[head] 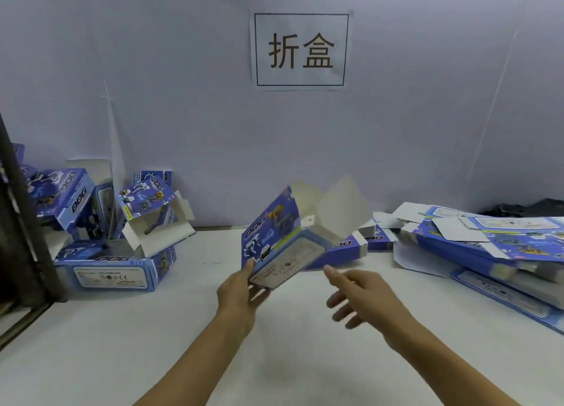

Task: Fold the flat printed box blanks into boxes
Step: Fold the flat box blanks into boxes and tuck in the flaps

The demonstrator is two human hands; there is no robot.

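Observation:
A blue printed DOG box (274, 238) hangs tilted above the white table, its far end open with white flaps (341, 207) standing up. My left hand (241, 292) grips its near lower corner, thumb on the printed face and fingers underneath. My right hand (357, 296) hovers just to the right of the box with fingers spread, touching nothing. A heap of folded boxes (103, 222) lies at the left. Flat blanks (488, 247) are stacked at the right.
The white table (183, 329) spreads under my arms. A pale wall with a framed paper sign (300, 50) closes the back. A dark post (18, 210) stands at the left edge. One more flat blank (351, 250) lies behind the held box.

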